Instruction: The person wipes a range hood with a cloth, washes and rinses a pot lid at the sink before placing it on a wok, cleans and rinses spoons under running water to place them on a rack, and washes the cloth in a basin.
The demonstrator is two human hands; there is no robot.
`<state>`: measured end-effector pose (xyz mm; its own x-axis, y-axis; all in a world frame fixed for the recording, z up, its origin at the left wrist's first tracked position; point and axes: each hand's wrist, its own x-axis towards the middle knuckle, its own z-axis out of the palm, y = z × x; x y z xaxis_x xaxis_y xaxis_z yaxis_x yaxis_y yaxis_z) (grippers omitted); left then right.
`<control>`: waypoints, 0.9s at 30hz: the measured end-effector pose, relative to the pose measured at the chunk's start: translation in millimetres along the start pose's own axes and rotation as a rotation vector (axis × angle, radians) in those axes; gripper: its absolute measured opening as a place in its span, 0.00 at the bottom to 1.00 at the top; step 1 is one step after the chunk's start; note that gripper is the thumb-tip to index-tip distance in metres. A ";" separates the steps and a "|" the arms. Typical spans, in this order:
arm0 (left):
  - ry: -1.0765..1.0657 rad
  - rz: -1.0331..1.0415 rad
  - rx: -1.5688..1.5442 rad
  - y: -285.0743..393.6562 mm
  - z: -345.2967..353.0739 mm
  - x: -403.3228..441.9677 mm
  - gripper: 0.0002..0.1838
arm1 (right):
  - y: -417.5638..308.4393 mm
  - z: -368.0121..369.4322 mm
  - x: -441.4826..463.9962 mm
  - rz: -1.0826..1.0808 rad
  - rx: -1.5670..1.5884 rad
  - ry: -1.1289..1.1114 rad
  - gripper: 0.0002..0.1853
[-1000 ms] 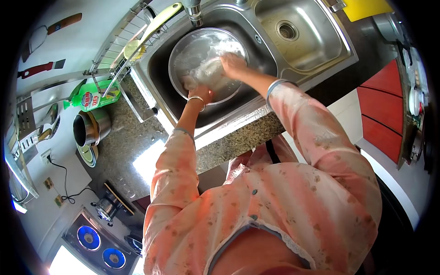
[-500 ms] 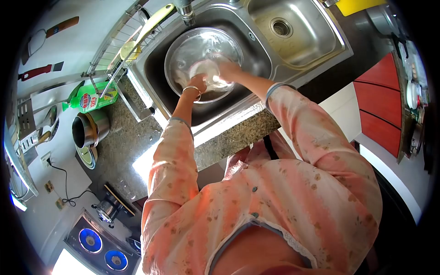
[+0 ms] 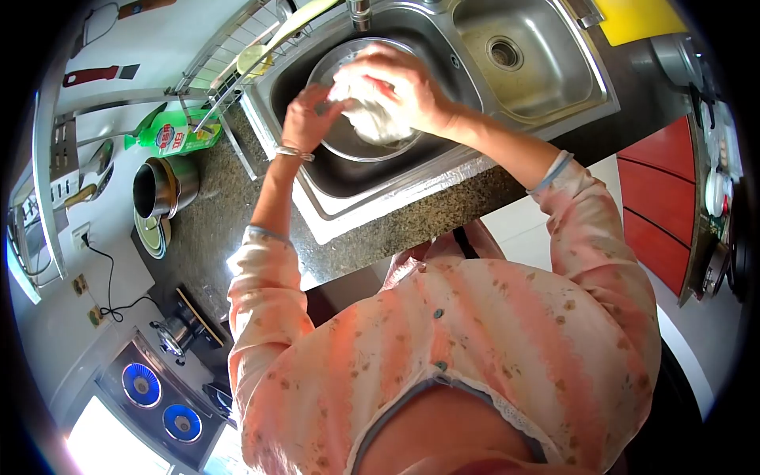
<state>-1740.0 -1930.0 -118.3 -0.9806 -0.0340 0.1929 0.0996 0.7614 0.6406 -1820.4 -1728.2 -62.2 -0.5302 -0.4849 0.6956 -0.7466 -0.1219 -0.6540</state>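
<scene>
A wet white cloth [image 3: 378, 120] hangs bunched from my raised hands above a round metal basin [image 3: 336, 150] in the left sink bowl. My right hand [image 3: 405, 85] is closed round its upper part. Against the cloth's left side, my left hand [image 3: 310, 119] has curled fingers, which seem to pinch its edge; the exact grip is partly hidden. A bracelet [image 3: 295, 152] circles my left wrist. The basin sits below the faucet [image 3: 359, 14], and the hands and cloth cover much of its inside.
The right sink bowl [image 3: 546, 87] has a drain [image 3: 504, 53]. Left of the sink stand a wire rack [image 3: 237, 59], a green detergent bottle [image 3: 176, 133] and metal pots [image 3: 162, 188] on the stone counter [image 3: 214, 229]. A gas stove [image 3: 162, 400] is at lower left.
Both hands have risen from down in the basin, lifting the white cloth up with them. The camera view has shifted slightly, so the sink appears further right.
</scene>
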 end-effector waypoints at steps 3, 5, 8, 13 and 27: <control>0.068 0.086 -0.073 50.6 -50.4 15.5 0.13 | -22.8 -15.3 32.1 -0.074 0.071 0.053 0.11; 0.163 0.114 -0.057 72.3 -70.3 16.6 0.10 | -37.2 -24.4 53.1 -0.262 0.076 0.226 0.13; 0.309 0.157 -0.137 84.1 -86.8 14.0 0.08 | -43.2 -36.9 60.2 -0.247 -0.014 0.203 0.15; 0.319 -0.117 -0.292 17.5 -39.6 -5.3 0.06 | 15.4 -9.3 7.5 0.048 -0.058 0.049 0.09; -0.225 -0.278 -0.208 13.5 83.0 -63.1 0.44 | 57.1 46.4 -104.9 0.603 -0.060 -0.567 0.08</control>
<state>-1690.9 -1863.8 -183.5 -0.9850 -0.0598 -0.1616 -0.1652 0.5950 0.7865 -1788.8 -1724.4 -186.2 -0.5749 -0.8174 -0.0355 -0.4277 0.3372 -0.8386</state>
